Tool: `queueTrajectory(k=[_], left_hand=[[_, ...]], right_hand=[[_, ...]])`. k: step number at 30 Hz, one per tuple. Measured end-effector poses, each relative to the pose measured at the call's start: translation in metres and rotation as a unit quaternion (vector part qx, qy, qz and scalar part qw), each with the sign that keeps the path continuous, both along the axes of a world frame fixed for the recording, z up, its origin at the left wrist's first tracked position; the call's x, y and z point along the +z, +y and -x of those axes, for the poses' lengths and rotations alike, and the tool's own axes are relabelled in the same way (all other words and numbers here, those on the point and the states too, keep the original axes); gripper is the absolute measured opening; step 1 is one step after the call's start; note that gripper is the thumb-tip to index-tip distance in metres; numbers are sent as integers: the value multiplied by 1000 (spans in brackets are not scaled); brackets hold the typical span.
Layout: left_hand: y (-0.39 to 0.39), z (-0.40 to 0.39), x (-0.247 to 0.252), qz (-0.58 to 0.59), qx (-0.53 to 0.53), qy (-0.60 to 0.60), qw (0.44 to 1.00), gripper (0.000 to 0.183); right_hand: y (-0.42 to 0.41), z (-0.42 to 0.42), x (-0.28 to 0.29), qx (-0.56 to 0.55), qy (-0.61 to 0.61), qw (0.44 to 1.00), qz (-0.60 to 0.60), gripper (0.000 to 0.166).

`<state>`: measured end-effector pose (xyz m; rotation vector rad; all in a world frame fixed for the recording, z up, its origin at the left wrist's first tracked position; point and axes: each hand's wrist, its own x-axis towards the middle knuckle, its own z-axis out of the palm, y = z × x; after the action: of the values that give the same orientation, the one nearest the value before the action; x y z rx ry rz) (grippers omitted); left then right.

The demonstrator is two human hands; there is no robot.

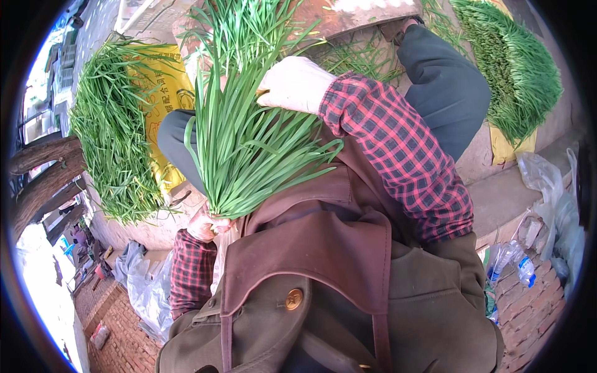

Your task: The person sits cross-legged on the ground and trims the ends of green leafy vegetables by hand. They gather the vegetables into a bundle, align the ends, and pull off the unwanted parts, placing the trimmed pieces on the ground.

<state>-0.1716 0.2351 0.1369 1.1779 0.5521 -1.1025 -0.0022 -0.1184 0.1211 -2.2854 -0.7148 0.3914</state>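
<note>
A bunch of long green leaves, likely garlic chives (252, 163), fans out over the brown apron (308, 238). My left hand (205, 225) grips its gathered lower end at the apron's left edge. At the upper side of the bunch is my right hand (294, 86), its fingertips curled at the leaves; whether they hold any is hidden. Beyond the hands, more loose green leaves (242, 28) lie by a reddish-brown board (345, 18). Both forearms wear checked sleeves.
At left, a heap of leaves (116, 140) covers part of a yellow printed sack (163, 102). A neatly stacked pile of leaves (517, 70) lies at right. Plastic bags (545, 182) and a plastic bottle (525, 270) are near the brick floor (531, 321). Wooden logs (46, 182) stand far left.
</note>
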Motion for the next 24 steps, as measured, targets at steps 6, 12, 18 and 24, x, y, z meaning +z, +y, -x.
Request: queueTrajectory(k=[6,12,18,24], left_hand=[[-3,-1,3,3,9,4,1000,55],[-7,-2,4,-19,-3,-1,1000,47],[-1,1,0,-1,13,4,1000,55],[-12,-3,7,-3,7,2,1000,48]], right_hand=[[7,6,-21,-53,-130,990,-27,19],[-11,5,-15,-129,-309,942,7,17],[-23,23,-4,-5,-217,969,-118,16],[-18,31,-5,-43,14,995,-93,33]])
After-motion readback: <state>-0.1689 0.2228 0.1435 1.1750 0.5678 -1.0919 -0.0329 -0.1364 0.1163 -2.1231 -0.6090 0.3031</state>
